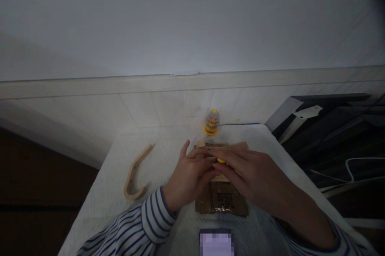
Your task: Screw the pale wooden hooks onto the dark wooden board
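My left hand (194,173) and my right hand (251,171) meet fingertip to fingertip over a piece of brown cardboard (221,202). A small yellow rounded piece (221,160) shows between the fingers and thumb of my right hand, which is closed on it. Pale wooden parts (242,145) stick out behind and below my fingers, lying over the cardboard. The fingers of my left hand are bent in against the right ones, its little finger raised; what they grip is hidden. Off to the left lies a hook-shaped wooden piece (130,175).
A clear, cone-shaped container with a yellow base (211,123) stands at the back of the white-covered table (168,139), near the wall. At the front edge is a phone-like device (216,244) with a blurred screen. Dark panels and a metal bracket (306,112) lean at the right.
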Available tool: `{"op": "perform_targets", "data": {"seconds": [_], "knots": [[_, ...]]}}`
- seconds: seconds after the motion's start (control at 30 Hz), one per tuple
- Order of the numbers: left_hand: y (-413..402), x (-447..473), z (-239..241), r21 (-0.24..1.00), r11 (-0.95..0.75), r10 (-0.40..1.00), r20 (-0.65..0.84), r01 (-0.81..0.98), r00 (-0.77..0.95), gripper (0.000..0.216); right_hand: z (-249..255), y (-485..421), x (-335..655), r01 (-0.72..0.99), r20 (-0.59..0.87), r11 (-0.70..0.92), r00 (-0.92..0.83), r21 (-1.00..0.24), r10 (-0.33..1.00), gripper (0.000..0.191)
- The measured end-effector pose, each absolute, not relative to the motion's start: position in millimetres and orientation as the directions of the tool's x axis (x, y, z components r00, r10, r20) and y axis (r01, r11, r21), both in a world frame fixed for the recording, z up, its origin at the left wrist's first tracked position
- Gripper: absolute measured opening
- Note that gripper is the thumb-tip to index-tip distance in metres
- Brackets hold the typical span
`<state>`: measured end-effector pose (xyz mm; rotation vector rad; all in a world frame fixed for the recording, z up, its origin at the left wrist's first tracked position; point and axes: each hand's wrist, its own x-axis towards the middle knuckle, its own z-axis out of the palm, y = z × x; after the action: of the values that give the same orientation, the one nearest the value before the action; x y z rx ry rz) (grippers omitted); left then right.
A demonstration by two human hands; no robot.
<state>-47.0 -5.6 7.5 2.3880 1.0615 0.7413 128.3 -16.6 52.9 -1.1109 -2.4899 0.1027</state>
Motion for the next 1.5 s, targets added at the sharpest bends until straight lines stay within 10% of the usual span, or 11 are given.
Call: {"op": "perform_targets", "data": {"seconds": [1.5], "knots": [[-1.9, -41.1, 1.5, 0.675, -0.649, 0.739, 0.448, 0.352, 0.503, 0.012, 51.2, -12.7, 134.3, 0.579, 0.332, 0.722, -0.643, -0.378, 0.69, 0.035]]}}
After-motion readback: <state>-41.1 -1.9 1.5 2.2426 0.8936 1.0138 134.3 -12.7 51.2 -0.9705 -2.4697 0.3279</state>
